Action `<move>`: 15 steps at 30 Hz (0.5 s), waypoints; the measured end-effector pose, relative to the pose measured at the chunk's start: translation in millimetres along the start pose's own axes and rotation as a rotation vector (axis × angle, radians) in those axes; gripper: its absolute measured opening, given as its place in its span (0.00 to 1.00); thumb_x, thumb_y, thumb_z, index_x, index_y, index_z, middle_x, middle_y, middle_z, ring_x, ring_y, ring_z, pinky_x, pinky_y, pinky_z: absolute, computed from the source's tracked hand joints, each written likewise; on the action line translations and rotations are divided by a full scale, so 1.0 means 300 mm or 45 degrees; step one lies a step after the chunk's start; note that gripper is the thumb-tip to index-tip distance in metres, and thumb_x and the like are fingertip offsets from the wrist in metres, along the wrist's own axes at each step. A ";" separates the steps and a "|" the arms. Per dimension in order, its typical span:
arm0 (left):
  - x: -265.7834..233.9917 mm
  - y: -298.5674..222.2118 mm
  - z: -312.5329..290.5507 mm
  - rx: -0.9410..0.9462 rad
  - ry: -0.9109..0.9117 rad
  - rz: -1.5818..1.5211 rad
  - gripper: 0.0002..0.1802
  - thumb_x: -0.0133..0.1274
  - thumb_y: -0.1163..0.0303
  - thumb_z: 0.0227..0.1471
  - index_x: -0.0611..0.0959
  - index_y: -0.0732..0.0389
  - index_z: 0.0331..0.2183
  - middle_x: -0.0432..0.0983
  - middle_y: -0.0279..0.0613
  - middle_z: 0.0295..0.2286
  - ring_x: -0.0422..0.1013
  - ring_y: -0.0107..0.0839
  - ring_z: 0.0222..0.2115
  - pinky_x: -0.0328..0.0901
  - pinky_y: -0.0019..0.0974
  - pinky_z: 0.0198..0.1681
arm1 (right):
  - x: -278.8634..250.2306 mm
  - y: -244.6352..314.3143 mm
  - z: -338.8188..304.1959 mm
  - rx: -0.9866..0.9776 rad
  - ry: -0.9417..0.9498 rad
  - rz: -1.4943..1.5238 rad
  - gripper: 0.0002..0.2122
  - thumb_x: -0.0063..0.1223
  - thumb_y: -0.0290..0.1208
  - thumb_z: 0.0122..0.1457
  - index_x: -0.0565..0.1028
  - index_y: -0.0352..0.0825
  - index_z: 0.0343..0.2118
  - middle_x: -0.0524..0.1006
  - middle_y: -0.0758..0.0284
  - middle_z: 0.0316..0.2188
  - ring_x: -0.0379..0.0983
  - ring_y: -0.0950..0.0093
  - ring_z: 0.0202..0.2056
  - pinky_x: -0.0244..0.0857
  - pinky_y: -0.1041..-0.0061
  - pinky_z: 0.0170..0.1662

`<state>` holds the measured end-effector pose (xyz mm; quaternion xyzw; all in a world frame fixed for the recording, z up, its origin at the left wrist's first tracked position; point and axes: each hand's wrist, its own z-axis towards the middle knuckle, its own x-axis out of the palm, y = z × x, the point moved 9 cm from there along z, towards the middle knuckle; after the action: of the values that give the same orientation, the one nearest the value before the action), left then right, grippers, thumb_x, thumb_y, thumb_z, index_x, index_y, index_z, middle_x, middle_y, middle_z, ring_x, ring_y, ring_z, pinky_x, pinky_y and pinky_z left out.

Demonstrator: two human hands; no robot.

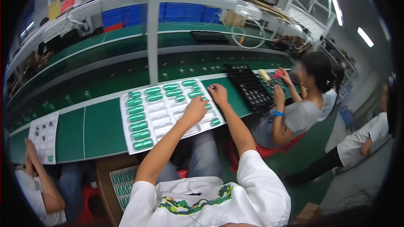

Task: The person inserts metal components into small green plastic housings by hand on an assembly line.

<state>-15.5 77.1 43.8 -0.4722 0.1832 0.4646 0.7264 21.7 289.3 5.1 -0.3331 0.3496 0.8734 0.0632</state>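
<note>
A white molded tray (158, 112) with rows of pockets lies before me on the green bench. Shiny green cylinders (137, 117) fill its left column and much of its far rows, while several middle pockets are bare white. My left hand (196, 108) is over the right part of the tray, fingers bent down and closed among the green cylinders there; what is under the fingertips is hidden. Just past the tray's far right edge, my right hand (219, 94) has its fingers curled in a pinch. A small dark spot shows at its fingertips, too small to name.
A black gridded tray (248, 86) stands to the right, beside a seated co-worker (305, 109). Small parts sit on the dark green conveyor (185, 69) beyond the bench. A metal post (154, 33) rises behind my tray. Another white tray (43, 136) lies left, near another person's hands.
</note>
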 end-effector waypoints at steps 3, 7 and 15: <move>0.121 0.100 -0.191 -0.101 0.174 0.192 0.20 0.56 0.71 0.48 0.80 0.59 0.46 0.70 0.52 0.38 0.70 0.52 0.41 0.69 0.50 0.43 | 0.099 0.036 -0.223 0.175 0.004 0.238 0.23 0.71 0.34 0.47 0.77 0.27 0.44 0.82 0.56 0.32 0.80 0.70 0.32 0.74 0.72 0.38; 0.119 0.064 -0.058 -0.084 0.017 0.083 0.21 0.59 0.72 0.46 0.78 0.59 0.46 0.70 0.55 0.36 0.70 0.54 0.39 0.67 0.50 0.43 | -0.024 0.045 -0.130 -0.182 0.015 0.051 0.16 0.67 0.30 0.49 0.79 0.28 0.40 0.80 0.55 0.36 0.79 0.64 0.33 0.74 0.70 0.37; 0.142 0.103 -0.001 -0.098 0.047 0.084 0.23 0.60 0.73 0.48 0.76 0.64 0.47 0.64 0.58 0.40 0.66 0.56 0.42 0.65 0.50 0.46 | -0.038 0.026 -0.123 0.060 0.038 0.293 0.14 0.64 0.30 0.54 0.80 0.27 0.40 0.81 0.55 0.33 0.79 0.70 0.30 0.73 0.73 0.36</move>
<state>-20.4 101.9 -2.4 -0.5019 0.1939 0.4863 0.6884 47.6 260.8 -2.9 -0.3021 0.4068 0.8614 -0.0347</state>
